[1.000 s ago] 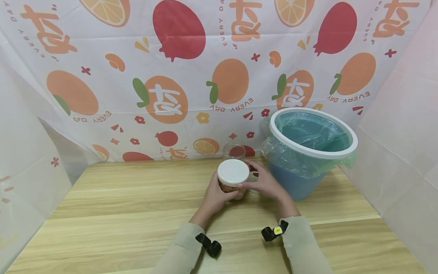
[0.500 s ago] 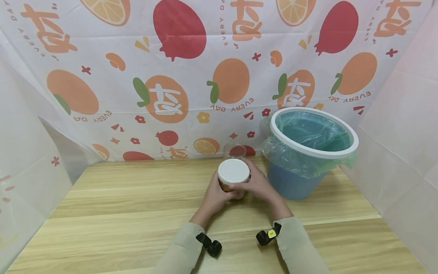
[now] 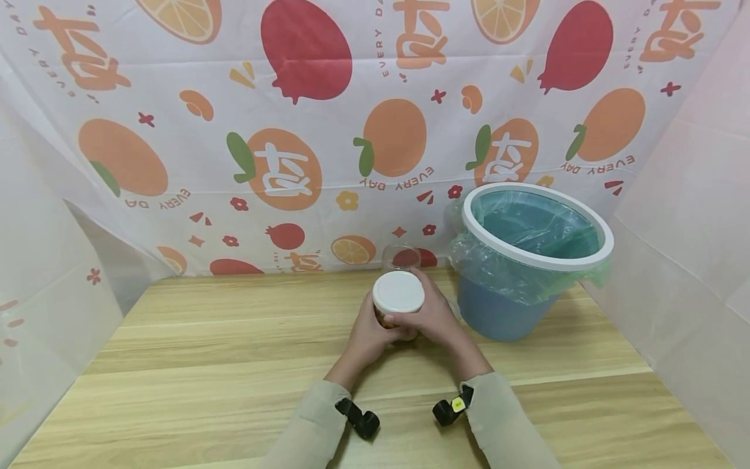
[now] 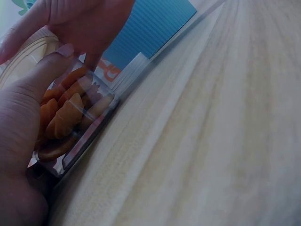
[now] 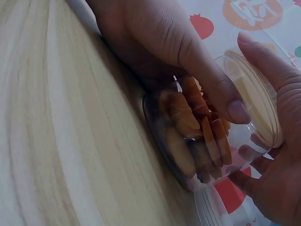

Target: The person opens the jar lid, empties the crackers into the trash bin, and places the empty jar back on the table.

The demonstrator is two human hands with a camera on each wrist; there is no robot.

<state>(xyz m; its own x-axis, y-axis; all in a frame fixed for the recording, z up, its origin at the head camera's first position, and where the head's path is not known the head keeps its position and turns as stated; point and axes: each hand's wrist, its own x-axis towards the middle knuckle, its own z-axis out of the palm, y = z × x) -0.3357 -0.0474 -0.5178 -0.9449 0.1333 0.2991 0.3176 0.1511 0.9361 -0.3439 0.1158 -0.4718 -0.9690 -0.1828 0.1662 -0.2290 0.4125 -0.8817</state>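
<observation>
A clear plastic jar [image 5: 202, 141] with a white screw lid [image 3: 398, 292] stands upright on the wooden table, holding several orange-brown, ridged, crescent-shaped pieces [image 4: 66, 117]. From the left side, my left hand [image 3: 368, 333] grips the jar's body, its thumb lying across the front wall in the right wrist view. My right hand [image 3: 435, 314] wraps the right side of the lid, thumb along the front of the rim and fingers round the far side. Most of the jar's body is hidden under the hands in the head view.
Behind the held jar, another clear container [image 3: 401, 256] stands near the patterned backdrop cloth. A blue bin [image 3: 508, 312] with a white rim and a green plastic liner stands close to the right hand. Wooden tabletop [image 3: 234, 365] extends to the left.
The right hand and forearm have swung left, and its fingers have come round the lid with the thumb over the front rim. The left hand and the jar have stayed in nearly the same place.
</observation>
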